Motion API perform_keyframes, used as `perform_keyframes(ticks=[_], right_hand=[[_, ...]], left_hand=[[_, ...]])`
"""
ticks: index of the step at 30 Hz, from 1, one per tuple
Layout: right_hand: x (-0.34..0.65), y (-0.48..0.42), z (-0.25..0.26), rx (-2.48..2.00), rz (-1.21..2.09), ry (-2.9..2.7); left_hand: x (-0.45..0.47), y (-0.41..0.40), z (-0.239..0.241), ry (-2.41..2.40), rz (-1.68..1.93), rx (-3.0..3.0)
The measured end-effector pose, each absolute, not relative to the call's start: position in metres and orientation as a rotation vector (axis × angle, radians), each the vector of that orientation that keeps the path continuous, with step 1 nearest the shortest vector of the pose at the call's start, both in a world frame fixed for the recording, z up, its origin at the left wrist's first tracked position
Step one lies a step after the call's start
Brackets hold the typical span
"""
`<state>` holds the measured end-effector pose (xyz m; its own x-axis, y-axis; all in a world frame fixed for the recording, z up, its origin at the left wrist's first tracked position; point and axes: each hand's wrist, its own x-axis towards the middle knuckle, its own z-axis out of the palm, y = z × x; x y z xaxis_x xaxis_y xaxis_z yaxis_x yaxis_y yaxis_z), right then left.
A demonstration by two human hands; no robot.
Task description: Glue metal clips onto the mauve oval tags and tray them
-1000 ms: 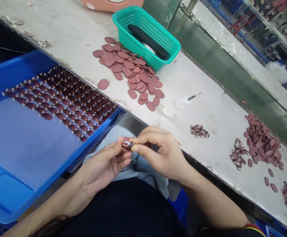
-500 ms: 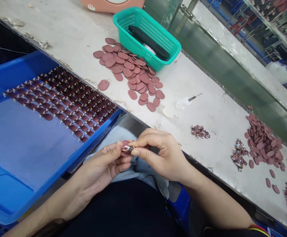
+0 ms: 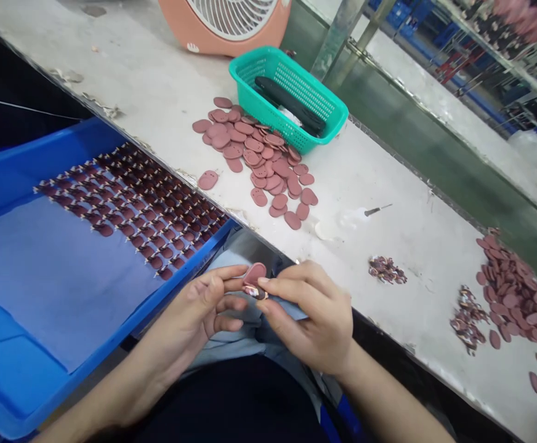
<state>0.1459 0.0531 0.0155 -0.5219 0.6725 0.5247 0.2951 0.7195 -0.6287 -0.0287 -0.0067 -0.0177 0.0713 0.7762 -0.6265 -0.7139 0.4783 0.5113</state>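
Observation:
Over my lap, my left hand (image 3: pixel 199 307) and my right hand (image 3: pixel 314 311) meet, both pinched on one small reddish-brown oval piece (image 3: pixel 254 274) with a little patterned part (image 3: pixel 254 291) under it. A pile of the same oval pieces (image 3: pixel 254 157) lies on the white table ahead. At my left, a blue tray (image 3: pixel 28 344) holds rows of finished pieces (image 3: pixel 134 203) on a blue cloth.
A teal basket (image 3: pixel 326 104) holding a dark object stands behind the pile, with a pink fan (image 3: pixel 222 31) beyond it. A small tool (image 3: pixel 377 210) lies mid-table. Small patterned parts (image 3: pixel 386 269) and another oval pile (image 3: pixel 518 295) sit to the right.
The view has tilted up, bringing the fan into sight. The oval piece now stands up higher between my fingertips; both hands remain together on it.

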Motion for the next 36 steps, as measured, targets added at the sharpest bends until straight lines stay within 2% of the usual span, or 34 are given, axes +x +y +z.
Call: perform_keyframes(ticks=[3, 5, 10, 18, 24, 27, 31, 36], right_hand=[[0.13, 0.046, -0.001, -0.744, 0.2, -2.123], [0.118, 0.043, -0.012, -0.714, 0.063, -2.119], [0.097, 0.042, -0.029, -0.666, 0.106, -2.161], [0.08, 0.041, -0.032, -0.639, 0.152, -2.203], [0.106, 0.036, -0.025, -0.595, 0.194, -2.252], [0.121, 0.033, -0.031, -0.682, 0.201, -2.249], [0.131, 0.029, -0.04, -0.744, 0.209, -2.25], [0.136, 0.025, -0.043, -0.776, 0.195, -2.241]], left_hand=[[-0.027, -0.013, -0.019, 1.174, 1.359, 0.159], [-0.027, -0.017, -0.02, 1.198, 1.451, 0.256], [-0.033, -0.017, -0.025, 1.208, 1.562, 0.296], [-0.052, -0.021, -0.031, 1.431, 1.516, 0.21], [-0.142, -0.023, -0.08, 2.048, 1.306, 0.398], [-0.2, -0.021, -0.106, 2.343, 1.02, 0.51], [-0.242, -0.015, -0.123, 2.466, 0.581, 0.707], [-0.251, -0.006, -0.132, 2.462, 0.336, 0.826]])
